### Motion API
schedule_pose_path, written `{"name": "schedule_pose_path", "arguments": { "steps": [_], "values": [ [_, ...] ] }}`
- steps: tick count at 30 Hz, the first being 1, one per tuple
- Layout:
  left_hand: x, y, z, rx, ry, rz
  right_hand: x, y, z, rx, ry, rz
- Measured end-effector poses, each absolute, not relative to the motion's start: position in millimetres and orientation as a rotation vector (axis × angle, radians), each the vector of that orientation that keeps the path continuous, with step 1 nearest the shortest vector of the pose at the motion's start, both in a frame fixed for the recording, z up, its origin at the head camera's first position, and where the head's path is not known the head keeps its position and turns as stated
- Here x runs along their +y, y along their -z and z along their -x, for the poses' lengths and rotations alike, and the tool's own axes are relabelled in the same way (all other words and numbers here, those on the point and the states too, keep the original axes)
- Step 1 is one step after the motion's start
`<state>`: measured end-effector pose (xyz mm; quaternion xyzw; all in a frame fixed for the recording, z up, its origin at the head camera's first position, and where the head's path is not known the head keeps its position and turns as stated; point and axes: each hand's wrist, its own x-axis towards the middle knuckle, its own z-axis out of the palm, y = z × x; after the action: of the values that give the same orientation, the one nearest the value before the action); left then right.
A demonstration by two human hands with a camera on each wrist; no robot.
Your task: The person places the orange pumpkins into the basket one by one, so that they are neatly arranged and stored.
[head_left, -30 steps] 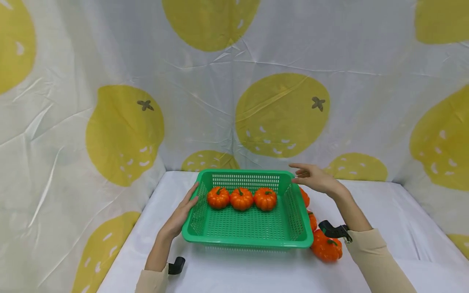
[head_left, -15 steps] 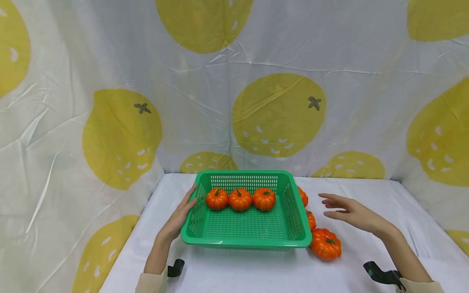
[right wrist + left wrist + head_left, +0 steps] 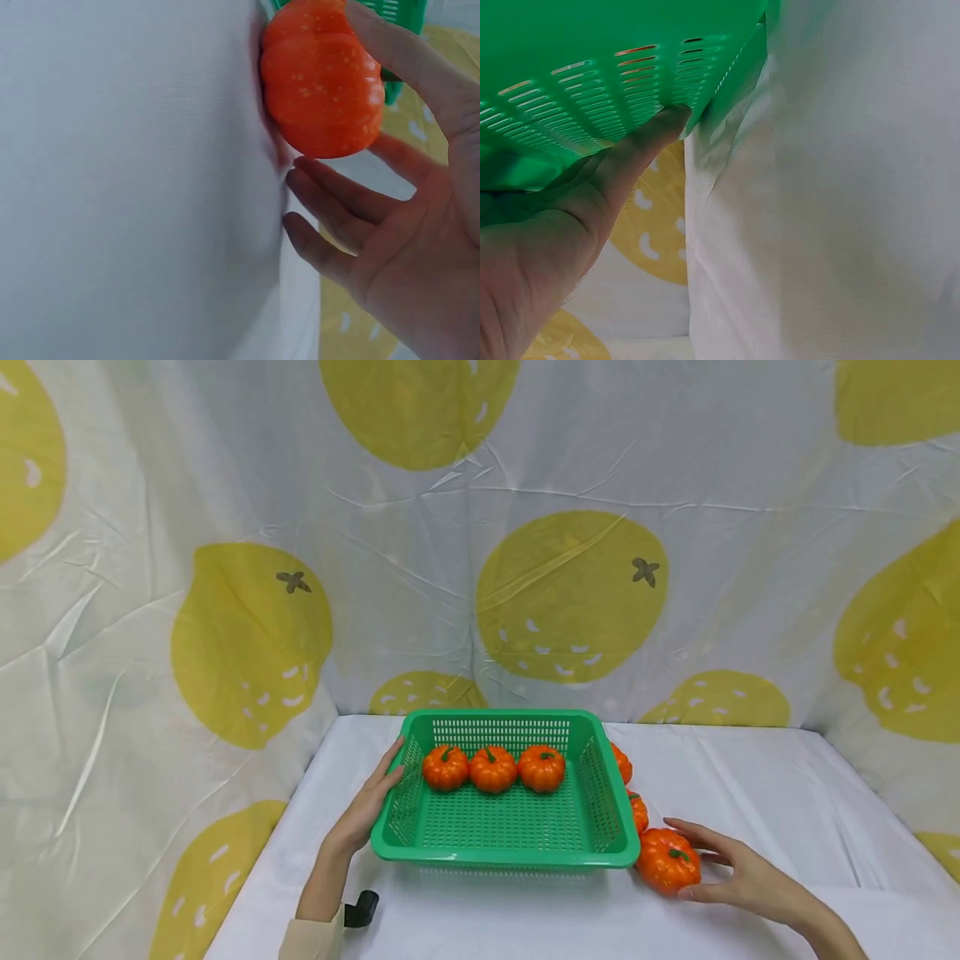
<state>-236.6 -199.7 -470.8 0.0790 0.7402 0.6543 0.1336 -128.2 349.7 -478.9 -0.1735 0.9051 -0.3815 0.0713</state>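
White cloth covers the counter [image 3: 750, 777], and a sheet printed with large yellow lemons [image 3: 573, 593] hangs close behind it and along the left side, closing off those two edges. Bare cloth lies open to the right of the things and along the near edge.

A green slotted basket [image 3: 510, 827] sits left of centre, its back wall near the hanging sheet. Three small orange pumpkins [image 3: 492, 768] stand in a row inside it, against the far wall. The left hand [image 3: 371, 797] lies flat along the basket's left wall with fingers straight and together; the left wrist view shows the thumb [image 3: 656, 131] pressed on the slotted outer face, with the counter's draped left edge just beside it.

Outside the right wall, three more pumpkins sit in a line close to the basket: a far one [image 3: 622, 764] and a middle one [image 3: 638, 811], both partly hidden by the rim, and the nearest pumpkin [image 3: 667, 860] by the basket's front right corner. The right hand [image 3: 738, 872] rests on the counter with its fingers spread and loosely curved around that nearest pumpkin's right side. In the right wrist view the thumb [image 3: 397, 52] lies on the pumpkin, while the other fingers [image 3: 337, 195] stand a little apart from it.
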Motion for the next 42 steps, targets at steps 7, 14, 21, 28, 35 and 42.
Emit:
{"name": "schedule_pose_path", "arguments": {
  "steps": [7,14,21,28,35,42],
  "values": [
    [-200,470,236,2.144,-1.899,-0.222,343,487,124,2.820,1.158,0.473],
    [-198,471,235,2.142,-1.914,-0.211,345,490,122,2.874,1.123,0.362],
    [-197,471,236,2.149,-1.904,-0.205,367,491,114,2.935,1.115,0.419],
    [-198,465,239,2.160,-1.910,-0.222,365,484,121,2.963,1.115,0.370],
    [-197,466,238,2.148,-1.914,-0.211,353,432,146,2.978,1.136,0.342],
    [-197,469,236,2.163,-1.905,-0.209,314,395,184,2.873,1.223,0.508]
  ]
}}
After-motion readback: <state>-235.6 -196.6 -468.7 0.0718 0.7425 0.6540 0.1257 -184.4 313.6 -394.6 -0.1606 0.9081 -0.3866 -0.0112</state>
